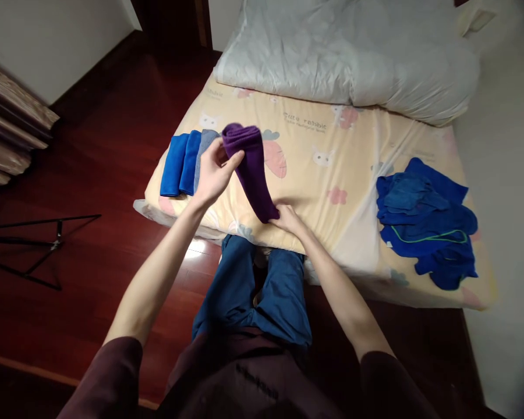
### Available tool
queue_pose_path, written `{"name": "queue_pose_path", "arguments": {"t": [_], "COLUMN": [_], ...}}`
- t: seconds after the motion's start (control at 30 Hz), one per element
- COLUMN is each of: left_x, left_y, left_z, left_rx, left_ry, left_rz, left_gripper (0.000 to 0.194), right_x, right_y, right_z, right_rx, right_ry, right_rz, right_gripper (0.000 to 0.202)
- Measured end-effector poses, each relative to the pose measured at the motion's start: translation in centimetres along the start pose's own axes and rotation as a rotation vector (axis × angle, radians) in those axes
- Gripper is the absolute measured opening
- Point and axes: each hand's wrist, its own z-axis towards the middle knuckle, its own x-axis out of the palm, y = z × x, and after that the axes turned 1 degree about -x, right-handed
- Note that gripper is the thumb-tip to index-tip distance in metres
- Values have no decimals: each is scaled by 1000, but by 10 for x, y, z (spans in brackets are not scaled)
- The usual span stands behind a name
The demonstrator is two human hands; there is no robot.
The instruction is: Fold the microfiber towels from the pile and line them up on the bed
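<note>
Soft light is falling across the rabbit-print bedsheet [305, 157], while the glossy wooden floor [113, 145] is lying dim, reflecting a white glare patch [195, 249]. Wide-angle distortion is stretching the dark sleeves [109, 378]; the upper end of the purple cloth [251, 169] is blurring slightly.

A bed [305, 166] spreads beneath and beyond the fingers, covered by a pale yellow sheet [360, 151] printed with rabbits, carrots, flowers and the words "Cute rabbit". Just left of the left fingers [234, 159], two folded blue cloths [174, 166] and a folded grey cloth [206, 142] lie side by side, the grey one nearest and partly hidden. Well to the right of the right fingers [283, 213] sits a loose, crumpled heap of blue cloths [425, 215], one with a green edge. Farthest beyond both sets of fingers, a bulky, pale grey quilt [332, 52] lies across the bed.
</note>
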Motion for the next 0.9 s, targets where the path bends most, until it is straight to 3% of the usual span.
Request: {"name": "queue_pose_path", "arguments": {"t": [0.17, 0.27, 0.53, 0.9], "left_x": [-16, -25, -56, -66], "left_y": [-55, -68, -38, -9], "left_z": [31, 37, 43, 51], "left_rx": [27, 70, 46, -12], "left_ry": [118, 183, 60, 132], "left_rz": [211, 279, 311, 298], "left_gripper": [56, 56, 65, 68], "right_x": [36, 59, 105, 117], "right_y": [62, 84, 91, 88], "right_z": [49, 73, 107, 110], "right_rx": [-45, -40, -67, 30], "right_ry": [-109, -162, -183, -89], "right_rz": [39, 103, 164, 248], "right_gripper": [38, 35, 34, 30]}}
